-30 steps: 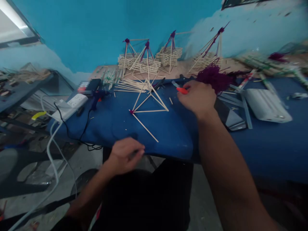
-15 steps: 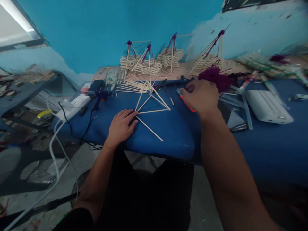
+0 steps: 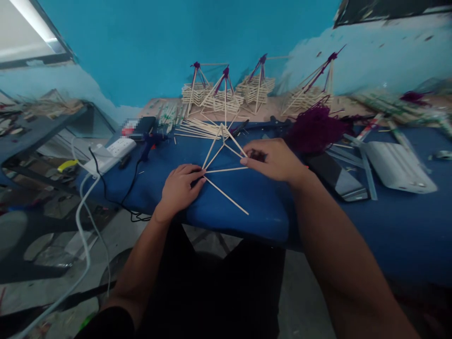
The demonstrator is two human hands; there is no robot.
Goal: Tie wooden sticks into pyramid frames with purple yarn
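A frame of thin wooden sticks (image 3: 226, 170), joined in a triangle-like shape, stands in front of me. My left hand (image 3: 182, 188) has its thumb and forefinger closed around the frame's left corner, where a loose-ended stick (image 3: 228, 196) runs toward the table's front edge. The fingers of my right hand (image 3: 270, 159) pinch the frame's right corner, and they hide the joint itself. Behind the frame lies a pile of loose sticks (image 3: 199, 128). A tangle of purple yarn (image 3: 314, 127) sits just beyond my right hand.
Finished stick structures with purple tops (image 3: 226, 96) line the wall. A blue glue gun (image 3: 150, 143) and a white power strip (image 3: 118, 148) with cables are at left. On the right lie a dark flat object (image 3: 332, 174), clear sticks (image 3: 367, 172) and a white block-like device (image 3: 400, 165).
My right hand has left an orange-handled tool by the yarn and come left to pinch the frame's right corner. My left hand stays at the left corner.
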